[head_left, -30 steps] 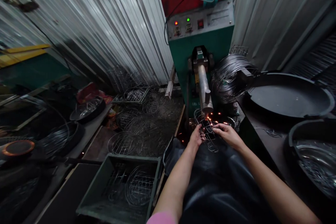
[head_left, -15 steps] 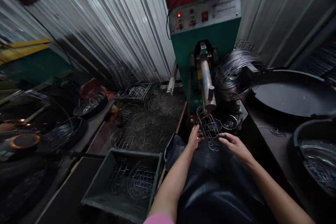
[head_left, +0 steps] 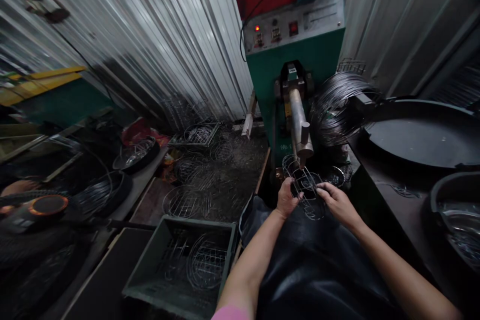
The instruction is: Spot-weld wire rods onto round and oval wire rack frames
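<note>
My left hand (head_left: 288, 200) is closed on the left side of a round wire rack (head_left: 313, 212), which is tilted below the metal arm (head_left: 300, 122) of a green machine. At the rack's right side, my right hand (head_left: 337, 206) has its thumb and fingers pinched together on the wire; whether a smaller piece is also between them is too dark to tell. The upper part of the rack sits close to the arm's lower tip, and I cannot tell whether they touch. Behind the rack stand small round containers, one of them a bowl (head_left: 333, 176) with small metal pieces.
The green machine (head_left: 258, 72) has a lit red lamp. A wire coil (head_left: 343, 105) and a large black pan (head_left: 412, 135) are at right. A green crate (head_left: 140, 265) with wire racks stands at left. Another person's hand (head_left: 18, 187) shows at far left.
The left hand has moved further over the rack and turned, its fingers now wrapped round the wire. The rack has tilted slightly. The whole view has shifted a little.
</note>
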A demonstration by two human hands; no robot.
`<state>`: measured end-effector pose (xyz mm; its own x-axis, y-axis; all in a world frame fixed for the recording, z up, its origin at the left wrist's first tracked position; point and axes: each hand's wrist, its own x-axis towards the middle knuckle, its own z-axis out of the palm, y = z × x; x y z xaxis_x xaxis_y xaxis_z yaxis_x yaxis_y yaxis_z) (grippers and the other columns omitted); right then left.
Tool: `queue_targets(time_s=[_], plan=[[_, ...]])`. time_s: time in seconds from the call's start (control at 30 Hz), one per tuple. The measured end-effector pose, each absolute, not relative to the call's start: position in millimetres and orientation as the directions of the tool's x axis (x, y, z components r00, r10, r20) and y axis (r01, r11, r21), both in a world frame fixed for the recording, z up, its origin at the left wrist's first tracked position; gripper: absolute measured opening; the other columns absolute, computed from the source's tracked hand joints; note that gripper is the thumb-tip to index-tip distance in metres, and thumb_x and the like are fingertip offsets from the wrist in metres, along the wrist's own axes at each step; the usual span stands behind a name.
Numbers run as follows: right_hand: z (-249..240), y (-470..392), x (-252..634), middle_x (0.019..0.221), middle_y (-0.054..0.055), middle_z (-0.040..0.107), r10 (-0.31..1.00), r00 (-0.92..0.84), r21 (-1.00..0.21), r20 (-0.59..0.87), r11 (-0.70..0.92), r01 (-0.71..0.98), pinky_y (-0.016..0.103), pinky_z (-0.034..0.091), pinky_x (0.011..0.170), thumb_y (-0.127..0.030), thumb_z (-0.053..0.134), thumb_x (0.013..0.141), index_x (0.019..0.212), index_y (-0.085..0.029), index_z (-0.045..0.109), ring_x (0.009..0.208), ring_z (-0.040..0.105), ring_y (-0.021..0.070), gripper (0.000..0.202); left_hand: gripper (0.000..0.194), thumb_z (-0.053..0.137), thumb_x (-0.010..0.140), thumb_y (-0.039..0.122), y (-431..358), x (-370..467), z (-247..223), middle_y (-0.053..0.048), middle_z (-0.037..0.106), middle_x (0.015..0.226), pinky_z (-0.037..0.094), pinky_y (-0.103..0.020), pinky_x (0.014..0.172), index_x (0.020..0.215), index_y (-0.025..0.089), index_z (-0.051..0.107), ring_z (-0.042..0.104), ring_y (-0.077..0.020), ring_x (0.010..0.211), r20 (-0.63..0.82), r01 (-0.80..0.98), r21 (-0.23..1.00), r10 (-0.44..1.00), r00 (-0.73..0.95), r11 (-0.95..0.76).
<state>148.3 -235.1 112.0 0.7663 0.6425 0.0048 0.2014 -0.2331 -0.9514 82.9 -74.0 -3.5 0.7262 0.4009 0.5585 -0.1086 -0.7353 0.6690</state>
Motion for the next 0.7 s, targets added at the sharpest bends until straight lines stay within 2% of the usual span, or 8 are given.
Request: queue_targets(time_s=[0.13,0.37,0.57,0.7], plan=[[118,-223,158,0.07,0.003,0.06,0.635,0.772,-0.931,0.022,-0.269,0.248,0.028,0.042,0.062,-0.044,0.049,0.074,0.079,-0.018,0.06,0.067,0.054,0.0177,0.028,0.061,0.069,0.065,0.022,-74,84,-3,-0.01,0.056,0.109,0.047,-0.04,0.089,0.118,0.019,0.039,0.056,-0.0238,0.103,0.511,-0.068,0.722,0.464,0.724,-0.689],[118,-221,158,0.058,-0.001,0.053,0.646,0.763,-0.93,0.0,-0.28,0.237,0.026,0.037,0.054,-0.042,0.046,0.076,0.078,-0.02,0.058,0.057,0.048,0.015,0.025,0.053,0.069,0.063,0.018,-78,86,2,-0.008,0.057,0.101,0.048,-0.04,0.084,0.109,0.019,0.044,0.058,-0.0227,0.095,0.461,-0.057,0.77,0.492,0.739,-0.635],[121,-220,162,0.059,-0.001,0.054,0.658,0.753,-0.926,-0.02,-0.295,0.233,0.026,0.038,0.053,-0.042,0.047,0.075,0.079,-0.019,0.059,0.055,0.047,0.0143,0.027,0.052,0.066,0.061,0.013,-76,80,8,-0.008,0.056,0.104,0.046,-0.04,0.087,0.108,0.018,0.043,0.056,-0.0229,0.099,0.494,-0.021,0.723,0.495,0.715,-0.691],[125,-214,166,0.063,0.001,0.058,0.634,0.773,-0.923,0.008,-0.292,0.249,0.027,0.041,0.058,-0.041,0.049,0.072,0.076,-0.018,0.06,0.061,0.052,0.0159,0.026,0.055,0.068,0.059,0.014,-71,83,12,-0.006,0.055,0.101,0.045,-0.039,0.088,0.108,0.02,0.043,0.056,-0.0214,0.097,0.467,-0.028,0.738,0.48,0.743,-0.674]])
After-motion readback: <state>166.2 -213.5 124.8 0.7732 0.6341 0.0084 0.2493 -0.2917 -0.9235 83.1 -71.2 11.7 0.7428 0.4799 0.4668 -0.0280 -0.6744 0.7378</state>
